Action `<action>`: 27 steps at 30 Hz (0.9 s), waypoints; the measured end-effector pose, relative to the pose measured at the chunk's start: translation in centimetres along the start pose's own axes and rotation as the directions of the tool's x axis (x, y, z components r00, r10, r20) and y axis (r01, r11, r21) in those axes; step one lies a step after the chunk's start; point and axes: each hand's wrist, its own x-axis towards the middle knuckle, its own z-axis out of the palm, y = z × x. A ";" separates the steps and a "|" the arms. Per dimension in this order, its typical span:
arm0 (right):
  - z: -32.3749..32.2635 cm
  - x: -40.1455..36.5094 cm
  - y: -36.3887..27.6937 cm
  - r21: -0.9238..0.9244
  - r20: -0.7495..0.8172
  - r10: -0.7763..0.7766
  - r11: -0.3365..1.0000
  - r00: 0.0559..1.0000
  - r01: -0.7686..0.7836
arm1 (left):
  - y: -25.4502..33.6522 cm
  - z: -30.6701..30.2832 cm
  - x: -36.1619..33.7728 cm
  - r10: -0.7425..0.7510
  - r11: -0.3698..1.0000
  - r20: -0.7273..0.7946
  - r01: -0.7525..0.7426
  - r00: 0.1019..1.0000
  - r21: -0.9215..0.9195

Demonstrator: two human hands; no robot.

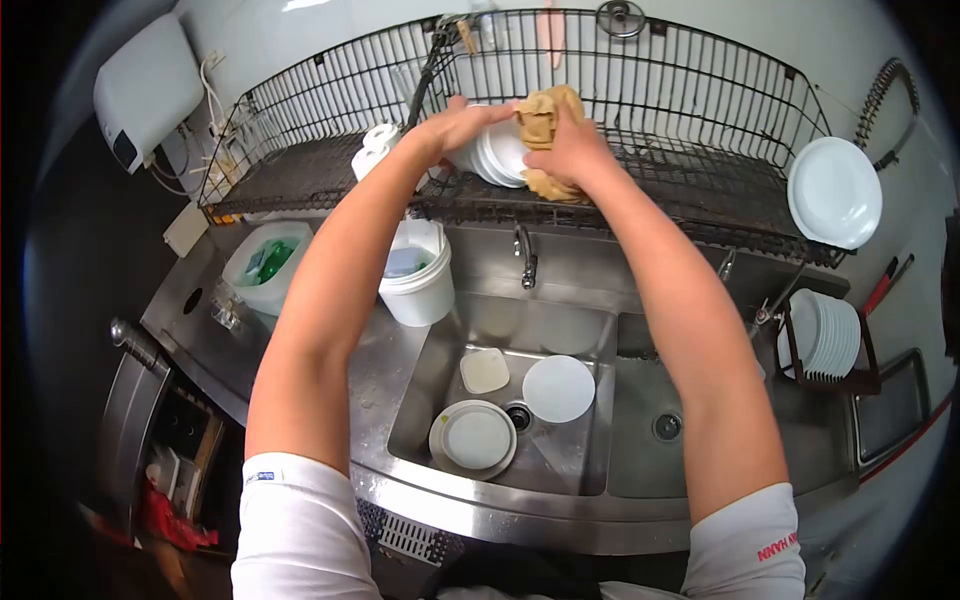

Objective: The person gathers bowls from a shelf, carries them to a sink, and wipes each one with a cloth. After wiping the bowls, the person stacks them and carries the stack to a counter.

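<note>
Over at the far rack (700, 190), bunching a tan cloth (538, 122) in the right hand (580, 155) and curling the left hand (452, 132) round tilted white dishes (500, 155), could well drop one towards the nearer sink (565, 455) by pressing too hard!

The cloth (537, 112) is tan and the stacked dishes (506, 152) white. The wire rack (720, 190) is a black grid, the sink (560, 460) silver-grey, the bucket (417, 304) white. Both sleeves (296, 525) are white, the left with a blue label (262, 476), the right with red lettering (777, 549).
</note>
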 end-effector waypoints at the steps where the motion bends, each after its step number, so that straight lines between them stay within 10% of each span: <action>1: -0.1 0.0 -0.3 0.023 0.034 0.020 1.000 0.999 -0.021 | -0.7 0.2 -0.4 -0.083 0.973 0.021 0.085 0.996 -0.215; 5: -0.5 0.8 0.4 0.062 0.073 0.073 0.995 0.995 -0.078 | -2.6 -0.7 1.0 -0.024 0.935 0.242 0.108 0.970 -0.339; 15: -1.4 0.4 0.5 0.216 -0.077 0.046 0.976 0.996 -0.028 | -2.8 1.2 -0.6 -0.011 0.655 -0.033 -0.018 0.999 -0.756; 21: -2.1 -0.1 0.8 0.508 -0.376 0.069 0.849 0.924 0.143 | 0.3 4.0 -1.7 0.122 -0.079 -0.307 -0.299 0.944 -0.951; 27: -1.5 1.0 2.2 0.674 -0.484 0.130 0.686 0.865 0.274 | 3.9 7.2 -2.6 -0.074 -0.191 -0.516 -0.519 0.854 -0.833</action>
